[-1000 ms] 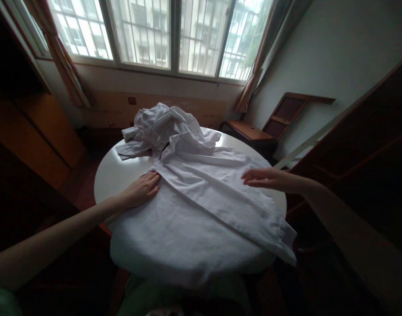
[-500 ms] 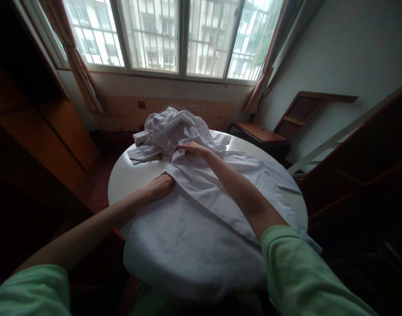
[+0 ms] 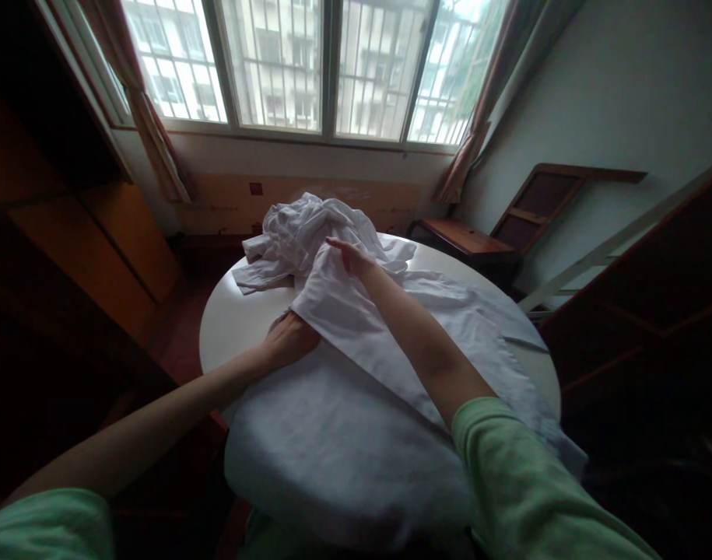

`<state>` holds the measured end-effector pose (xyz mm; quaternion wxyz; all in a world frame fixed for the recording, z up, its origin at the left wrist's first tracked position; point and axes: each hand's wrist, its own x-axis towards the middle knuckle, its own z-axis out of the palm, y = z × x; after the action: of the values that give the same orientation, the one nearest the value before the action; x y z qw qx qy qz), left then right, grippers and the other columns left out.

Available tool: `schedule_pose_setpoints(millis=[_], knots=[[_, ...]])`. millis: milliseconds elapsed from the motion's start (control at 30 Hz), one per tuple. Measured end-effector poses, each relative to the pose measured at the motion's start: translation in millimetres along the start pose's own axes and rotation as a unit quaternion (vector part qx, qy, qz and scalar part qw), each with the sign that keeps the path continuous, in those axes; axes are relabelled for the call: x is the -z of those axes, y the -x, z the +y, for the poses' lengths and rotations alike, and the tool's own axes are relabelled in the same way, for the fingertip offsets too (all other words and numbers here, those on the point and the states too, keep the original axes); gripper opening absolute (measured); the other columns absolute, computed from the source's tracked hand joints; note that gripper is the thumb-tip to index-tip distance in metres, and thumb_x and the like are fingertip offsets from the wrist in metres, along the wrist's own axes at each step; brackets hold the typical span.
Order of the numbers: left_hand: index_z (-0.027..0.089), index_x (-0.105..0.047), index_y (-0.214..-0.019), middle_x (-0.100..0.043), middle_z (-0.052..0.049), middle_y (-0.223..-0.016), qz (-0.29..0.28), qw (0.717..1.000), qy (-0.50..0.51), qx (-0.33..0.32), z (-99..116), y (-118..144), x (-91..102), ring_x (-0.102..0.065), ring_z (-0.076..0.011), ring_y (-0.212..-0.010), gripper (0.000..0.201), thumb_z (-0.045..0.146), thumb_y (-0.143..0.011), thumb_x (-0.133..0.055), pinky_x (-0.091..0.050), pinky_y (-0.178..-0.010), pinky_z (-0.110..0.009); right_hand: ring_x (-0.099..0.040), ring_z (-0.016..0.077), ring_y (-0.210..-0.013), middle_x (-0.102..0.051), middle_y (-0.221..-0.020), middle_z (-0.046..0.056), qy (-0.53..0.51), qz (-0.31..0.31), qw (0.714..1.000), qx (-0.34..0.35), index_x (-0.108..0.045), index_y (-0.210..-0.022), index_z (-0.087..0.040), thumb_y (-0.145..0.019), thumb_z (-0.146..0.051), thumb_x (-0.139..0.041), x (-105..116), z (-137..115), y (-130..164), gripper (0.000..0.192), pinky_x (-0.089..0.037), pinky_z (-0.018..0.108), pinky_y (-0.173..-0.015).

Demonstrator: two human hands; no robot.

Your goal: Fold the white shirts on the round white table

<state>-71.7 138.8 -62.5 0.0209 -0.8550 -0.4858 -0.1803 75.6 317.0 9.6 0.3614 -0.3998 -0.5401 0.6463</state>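
A white garment (image 3: 356, 389) lies spread over a round white table (image 3: 227, 311), its lower part hanging over the near edge. My left hand (image 3: 291, 341) presses on the garment's left edge, fingers partly under a folded flap. My right hand (image 3: 347, 253) reaches across to the far part of the garment and grips the cloth where the flap begins, lifting it slightly. A crumpled heap of white cloth (image 3: 303, 225) sits just beyond that hand.
A barred window (image 3: 309, 70) with curtains fills the back wall. A wooden cabinet (image 3: 92, 233) stands to the left. A low wooden table (image 3: 454, 237) and a leaning wooden frame (image 3: 542, 202) are at the right, with dark furniture (image 3: 653, 311) close by.
My right hand crossed from the table's right side to the far part of the garment and took hold of the cloth. My left hand slid slightly under the flap. The view shifted left.
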Motion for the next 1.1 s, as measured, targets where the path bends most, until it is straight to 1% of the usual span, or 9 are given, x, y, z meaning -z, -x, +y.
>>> schedule_pose_setpoints(millis=[100,267,367,500,600,733,900,1000,1100], knots=[[0.013,-0.055,-0.120,-0.052,-0.015,-0.129,-0.020,0.997,0.047,0.055,-5,5,-0.6,-0.045,-0.0293,-0.122,0.045,0.034,-0.081,-0.045,-0.038,-0.103,-0.040,-0.054,0.0104,-0.051,-0.057,-0.058,-0.002,0.078,-0.041,0.996,-0.019,-0.057,-0.075,-0.014,-0.071,-0.022,-0.071,2,3,5,0.017,-0.048,0.022,-0.053],[0.010,-0.034,-0.135,-0.047,-0.016,-0.133,0.058,0.981,0.159,0.100,-6,14,2.7,-0.047,-0.0249,-0.120,0.063,0.030,-0.077,-0.049,-0.040,-0.099,-0.035,-0.045,0.0063,-0.044,-0.047,-0.051,-0.007,0.123,0.077,0.987,0.062,-0.058,-0.074,-0.015,-0.080,-0.037,-0.062,0,10,-5,0.024,-0.047,0.022,-0.055],[0.010,-0.048,-0.123,-0.059,-0.013,-0.117,0.057,0.971,0.186,0.140,-8,24,10.8,-0.057,-0.0240,-0.103,0.052,0.027,-0.074,-0.049,-0.046,-0.088,-0.034,-0.047,0.0075,-0.044,-0.048,-0.050,-0.005,0.098,0.040,0.993,0.048,-0.056,-0.075,-0.016,-0.084,-0.051,-0.051,8,14,-8,0.036,-0.047,0.023,-0.053],[0.017,-0.064,-0.074,-0.066,-0.005,-0.086,0.074,0.965,0.172,0.184,-24,39,25.4,-0.060,-0.0174,-0.078,0.024,0.024,-0.074,-0.041,-0.048,-0.076,-0.027,-0.054,0.0070,-0.047,-0.058,-0.056,-0.001,0.120,0.128,0.981,0.082,-0.055,-0.074,-0.015,-0.088,-0.036,-0.051,51,13,1,0.026,-0.045,0.018,-0.052],[0.018,-0.061,-0.065,-0.065,-0.003,-0.081,0.152,0.948,0.120,0.251,-41,34,42.8,-0.059,-0.0162,-0.074,0.024,0.023,-0.073,-0.039,-0.047,-0.073,-0.027,-0.050,0.0045,-0.042,-0.062,-0.062,0.000,0.204,0.253,0.938,0.117,-0.058,-0.079,-0.013,-0.087,-0.020,-0.049,100,6,14,0.013,-0.042,0.017,-0.049],[0.017,-0.064,-0.081,-0.066,-0.005,-0.082,0.171,0.939,0.094,0.285,-50,-15,69.3,-0.060,-0.0177,-0.077,0.025,0.026,-0.077,-0.041,-0.047,-0.072,-0.028,-0.054,0.0066,-0.046,-0.067,-0.077,0.006,0.355,0.357,0.861,0.071,-0.062,-0.095,-0.010,-0.082,-0.013,-0.050,163,-2,35,0.018,-0.044,0.020,-0.054],[0.014,-0.063,-0.098,-0.066,-0.009,-0.097,0.160,0.958,0.039,0.236,-44,-115,72.6,-0.060,-0.0197,-0.088,0.031,0.031,-0.082,-0.043,-0.045,-0.078,-0.028,-0.062,0.0151,-0.067,-0.069,-0.093,0.010,0.609,0.274,0.743,-0.048,-0.049,-0.128,-0.015,-0.078,-0.011,-0.055,207,7,54,0.051,-0.046,0.027,-0.070],[0.013,-0.061,-0.106,-0.064,-0.012,-0.104,0.090,0.969,0.004,0.231,-45,-163,59.5,-0.059,-0.0227,-0.094,0.036,0.035,-0.081,-0.047,-0.045,-0.080,-0.030,-0.063,0.0166,-0.069,-0.069,-0.094,0.011,0.639,0.223,0.732,-0.081,-0.041,-0.135,-0.016,-0.083,-0.024,-0.054,210,21,60,0.055,-0.046,0.027,-0.070],[0.013,-0.062,-0.105,-0.063,-0.015,-0.106,-0.022,0.977,-0.043,0.208,-51,-191,48.5,-0.058,-0.0261,-0.099,0.039,0.037,-0.074,-0.058,-0.044,-0.081,-0.030,-0.063,0.0178,-0.077,-0.068,-0.098,0.012,0.639,0.215,0.735,-0.068,-0.054,-0.123,-0.014,-0.082,-0.026,-0.055,206,30,62,0.043,-0.045,0.026,-0.070]])
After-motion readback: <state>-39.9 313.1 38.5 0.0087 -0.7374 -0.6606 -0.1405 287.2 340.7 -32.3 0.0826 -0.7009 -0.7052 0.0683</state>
